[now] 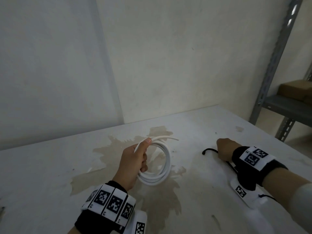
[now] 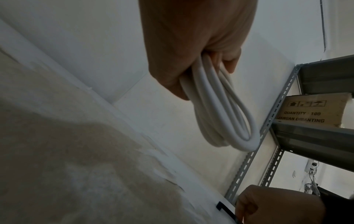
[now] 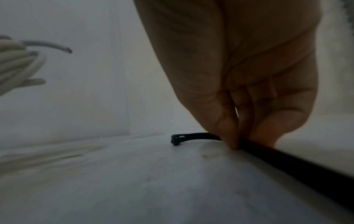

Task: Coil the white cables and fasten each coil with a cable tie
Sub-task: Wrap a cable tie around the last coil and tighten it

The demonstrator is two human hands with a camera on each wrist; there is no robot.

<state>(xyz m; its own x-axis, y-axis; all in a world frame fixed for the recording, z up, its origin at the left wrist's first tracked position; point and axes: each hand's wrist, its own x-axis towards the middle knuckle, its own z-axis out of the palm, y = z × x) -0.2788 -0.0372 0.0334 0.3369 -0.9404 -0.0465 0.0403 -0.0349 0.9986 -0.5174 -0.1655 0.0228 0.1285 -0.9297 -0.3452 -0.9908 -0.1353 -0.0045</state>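
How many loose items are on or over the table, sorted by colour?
White: 1, the coiled cable gripped in the left hand.
Black: 1, the cable tie pinched by the right hand.
Total: 2.

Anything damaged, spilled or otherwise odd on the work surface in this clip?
Yes: the table has a large brownish stain with ragged edges, like peeled or water-marked coating, under the white cable coil held by the left hand. Nothing else stands out.
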